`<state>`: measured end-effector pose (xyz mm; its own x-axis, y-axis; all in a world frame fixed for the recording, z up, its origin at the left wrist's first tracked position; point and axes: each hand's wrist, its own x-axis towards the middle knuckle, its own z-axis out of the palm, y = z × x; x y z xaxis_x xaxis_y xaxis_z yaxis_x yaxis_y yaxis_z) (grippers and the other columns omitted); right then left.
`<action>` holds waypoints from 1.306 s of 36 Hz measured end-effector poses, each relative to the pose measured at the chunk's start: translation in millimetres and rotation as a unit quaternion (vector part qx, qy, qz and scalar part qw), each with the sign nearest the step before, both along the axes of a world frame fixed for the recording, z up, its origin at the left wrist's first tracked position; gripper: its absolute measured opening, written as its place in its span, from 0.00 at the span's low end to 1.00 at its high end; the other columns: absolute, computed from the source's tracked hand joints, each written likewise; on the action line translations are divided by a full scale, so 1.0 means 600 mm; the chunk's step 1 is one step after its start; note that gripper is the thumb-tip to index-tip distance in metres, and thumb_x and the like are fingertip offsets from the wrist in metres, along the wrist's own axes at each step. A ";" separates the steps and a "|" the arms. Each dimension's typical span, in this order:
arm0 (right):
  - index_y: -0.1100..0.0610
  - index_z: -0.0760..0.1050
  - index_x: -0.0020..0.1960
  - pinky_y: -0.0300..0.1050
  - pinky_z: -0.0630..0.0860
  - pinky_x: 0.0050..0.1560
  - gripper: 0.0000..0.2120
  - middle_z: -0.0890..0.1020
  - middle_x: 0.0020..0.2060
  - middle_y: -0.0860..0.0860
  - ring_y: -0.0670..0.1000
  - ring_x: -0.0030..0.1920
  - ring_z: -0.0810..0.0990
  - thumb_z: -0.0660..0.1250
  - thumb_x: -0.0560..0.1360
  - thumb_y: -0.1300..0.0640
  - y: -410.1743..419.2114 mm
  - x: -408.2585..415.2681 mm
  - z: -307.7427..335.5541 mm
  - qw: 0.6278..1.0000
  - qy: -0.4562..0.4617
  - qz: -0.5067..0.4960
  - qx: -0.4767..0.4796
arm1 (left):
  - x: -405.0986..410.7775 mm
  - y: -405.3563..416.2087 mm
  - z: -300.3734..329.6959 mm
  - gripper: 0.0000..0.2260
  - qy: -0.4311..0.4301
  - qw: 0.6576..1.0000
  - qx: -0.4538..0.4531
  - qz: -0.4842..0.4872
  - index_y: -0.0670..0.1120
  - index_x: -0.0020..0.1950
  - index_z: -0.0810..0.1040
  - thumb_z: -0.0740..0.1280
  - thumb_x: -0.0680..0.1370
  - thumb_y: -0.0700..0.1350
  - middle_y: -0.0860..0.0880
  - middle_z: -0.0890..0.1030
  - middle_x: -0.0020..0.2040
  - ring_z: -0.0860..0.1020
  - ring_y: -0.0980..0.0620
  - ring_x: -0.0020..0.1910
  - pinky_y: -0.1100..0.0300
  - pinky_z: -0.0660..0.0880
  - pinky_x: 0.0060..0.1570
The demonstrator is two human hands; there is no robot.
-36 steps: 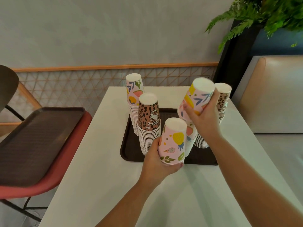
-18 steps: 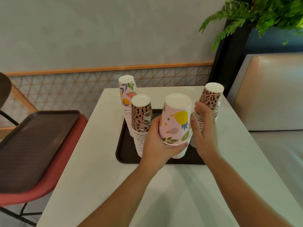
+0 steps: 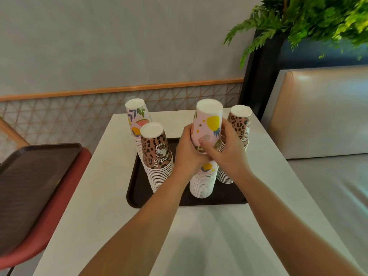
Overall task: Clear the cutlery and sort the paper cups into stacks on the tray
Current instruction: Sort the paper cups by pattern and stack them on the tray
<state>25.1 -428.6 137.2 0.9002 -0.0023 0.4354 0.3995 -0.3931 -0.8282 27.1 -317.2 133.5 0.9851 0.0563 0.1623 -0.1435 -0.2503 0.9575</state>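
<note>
1. I see a dark brown rectangular plastic tray lying flat on a white rectangular table; four stacks of inverted paper cups stand on it.
2. Rear left: a stack topped by a pink fruit-and-leaf print cup. Directly in front of it and touching it: a stack topped by a brown leopard-print cup.
3. Front right: a stack of white-rimmed pink fruit-print cups. Its top cup, a pink paper cup with a yellow pineapple print, sits inverted and slightly tilted to the left.
4. Rear right, just behind the hands: a second leopard-print stack, partly hidden.
5. My left hand is curled against the left side of the pineapple cup, fingers wrapped round its lower half.
6. My right hand grips the same cup from the right; its thumb is pressed across the front of the cup and its fingers are closed round the far side.
7. Off the table to the left, a second dark brown tray rests on a red chair seat.
8. No cutlery shows on either tray.
</note>
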 end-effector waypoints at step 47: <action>0.58 0.50 0.75 0.47 0.62 0.70 0.41 0.61 0.72 0.54 0.52 0.72 0.61 0.71 0.71 0.54 0.058 0.047 -0.205 0.989 0.128 -0.053 -0.043 | -0.049 0.113 -0.183 0.46 0.025 0.972 0.019 0.234 0.49 0.73 0.57 0.80 0.62 0.40 0.55 0.67 0.68 0.66 0.59 0.65 0.70 0.65 0.60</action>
<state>53.6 -393.5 14.2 0.9780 -0.0744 0.1949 0.1334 -0.4952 -0.8585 -2.3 -249.3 23.8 0.8601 0.4944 0.1259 0.0407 -0.3125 0.9490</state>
